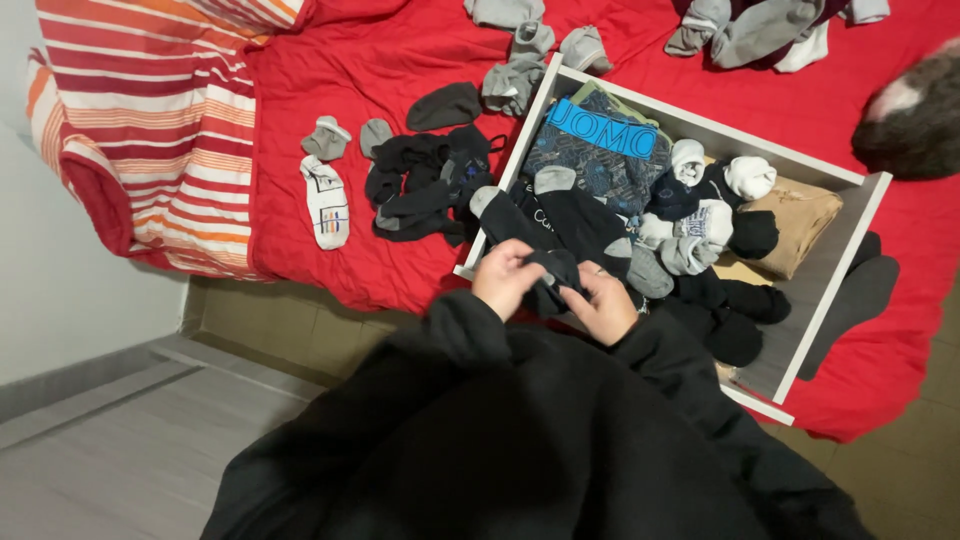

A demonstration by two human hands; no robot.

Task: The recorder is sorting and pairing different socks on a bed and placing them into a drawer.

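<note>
My left hand [503,277] and my right hand [606,302] both grip a black sock [553,280] between them, just over the near corner of a white drawer [823,285] that lies on a red bedspread [390,70]. The drawer holds several rolled socks in black, grey and white, plus folded underwear with a blue waistband [600,128]. My black sleeves fill the lower middle of the view.
Left of the drawer lies a heap of black socks [425,190], a white sock [327,205] and small grey socks [327,138]. More grey socks [515,80] and garments [750,28] lie farther up the bed. A red-striped cover [150,110] hangs at left. A furry dark animal [915,115] sits at right.
</note>
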